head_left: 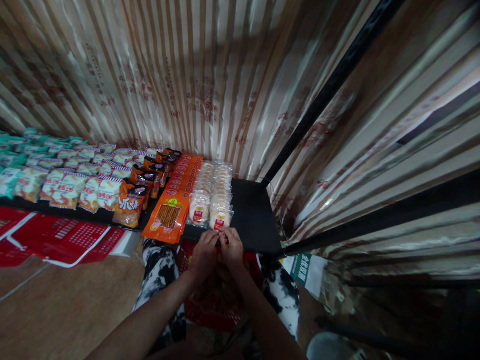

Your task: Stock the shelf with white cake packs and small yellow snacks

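At the front edge of the black shelf [255, 215], my left hand [204, 255] and my right hand [231, 248] meet with fingertips pinched. They grip the lower edge of a clear packet of round white rice crackers [220, 219] with a red label. That packet lies at the front of the right-hand of two overlapping rows. Left of it is the front rice cracker packet [198, 212] of the other row. Beside these rows lie overlapping orange snack bags [167, 215] with brown sticks showing through a window. My fingers partly hide the packet's edge.
Black-and-orange snack bags [131, 204] and rows of white packets [67, 190] stand farther left, with green packets [9, 181] beyond. A red basket [213, 320] sits between my knees. Dark metal bars [318, 102] and a striped curtain [210, 75] border the shelf.
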Demonstrator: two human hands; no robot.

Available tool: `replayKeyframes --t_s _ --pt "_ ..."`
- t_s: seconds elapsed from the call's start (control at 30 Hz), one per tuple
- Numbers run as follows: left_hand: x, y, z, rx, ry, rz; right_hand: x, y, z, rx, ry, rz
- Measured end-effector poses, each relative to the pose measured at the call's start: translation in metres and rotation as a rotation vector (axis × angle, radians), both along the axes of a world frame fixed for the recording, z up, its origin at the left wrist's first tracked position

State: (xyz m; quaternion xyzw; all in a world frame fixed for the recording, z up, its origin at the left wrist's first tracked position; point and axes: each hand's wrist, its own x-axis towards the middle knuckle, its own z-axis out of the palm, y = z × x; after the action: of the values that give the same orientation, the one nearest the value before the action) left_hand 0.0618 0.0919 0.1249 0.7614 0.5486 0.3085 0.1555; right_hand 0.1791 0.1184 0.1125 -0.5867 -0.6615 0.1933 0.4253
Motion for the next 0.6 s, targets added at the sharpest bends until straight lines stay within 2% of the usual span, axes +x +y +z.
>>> replayKeyframes --t_s 0.43,0.6 --pt "0.0017 0.0048 0.0005 0.001 0.018 0.004 0.0025 0.0055 -0.0043 -0.009 -0.045 0.042" --pt "0.0010 0.0046 -0.0013 -0.002 -0.001 0.006 0.0040 0.0040 -0.0045 0.037 0.045 0.067"
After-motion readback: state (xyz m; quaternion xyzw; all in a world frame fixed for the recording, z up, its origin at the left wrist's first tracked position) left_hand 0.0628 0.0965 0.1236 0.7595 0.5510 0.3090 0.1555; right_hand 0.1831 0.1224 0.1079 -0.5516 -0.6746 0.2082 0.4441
